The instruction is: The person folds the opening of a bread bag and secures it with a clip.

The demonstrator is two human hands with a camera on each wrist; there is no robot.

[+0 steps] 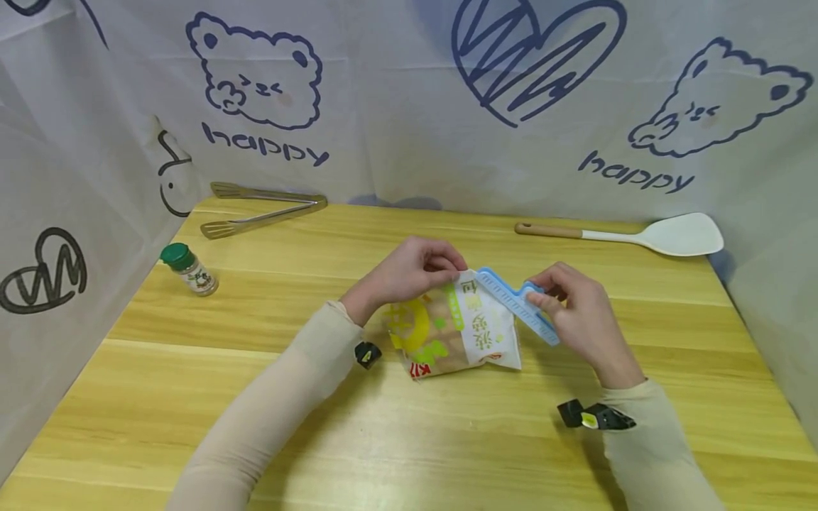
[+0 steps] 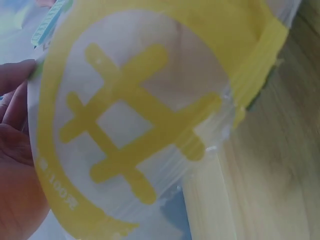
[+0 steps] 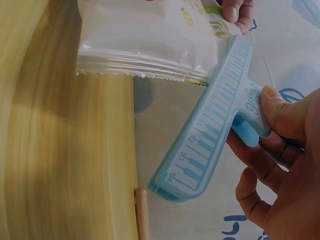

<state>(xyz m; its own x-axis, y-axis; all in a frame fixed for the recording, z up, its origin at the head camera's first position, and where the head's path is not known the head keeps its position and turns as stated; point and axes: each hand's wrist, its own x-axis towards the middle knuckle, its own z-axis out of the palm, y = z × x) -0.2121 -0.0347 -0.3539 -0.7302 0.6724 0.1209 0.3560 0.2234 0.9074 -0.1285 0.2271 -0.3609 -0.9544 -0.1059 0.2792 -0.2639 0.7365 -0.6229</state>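
Note:
A white, yellow and green printed food bag (image 1: 441,339) is held up at a slant above the table, brown contents showing through its clear window. My left hand (image 1: 415,275) pinches its upper corner between thumb and fingers. In the left wrist view, the bag's yellow grid print (image 2: 135,125) fills most of the picture. A light blue bag clip (image 3: 210,125) with a piano-key pattern is pinched at its handle by my right hand (image 1: 578,309). The clip lies slanted along the bag's right edge, its far end overlapping the corner near my left fingertips.
Metal tongs (image 1: 313,202) lie spread at the back left. A green-capped seasoning bottle (image 1: 192,270) stands at the left edge. At the back right rests a white spatula with a wooden handle (image 1: 549,230). Printed white cloth (image 1: 396,142) hangs round the wooden table (image 1: 415,440).

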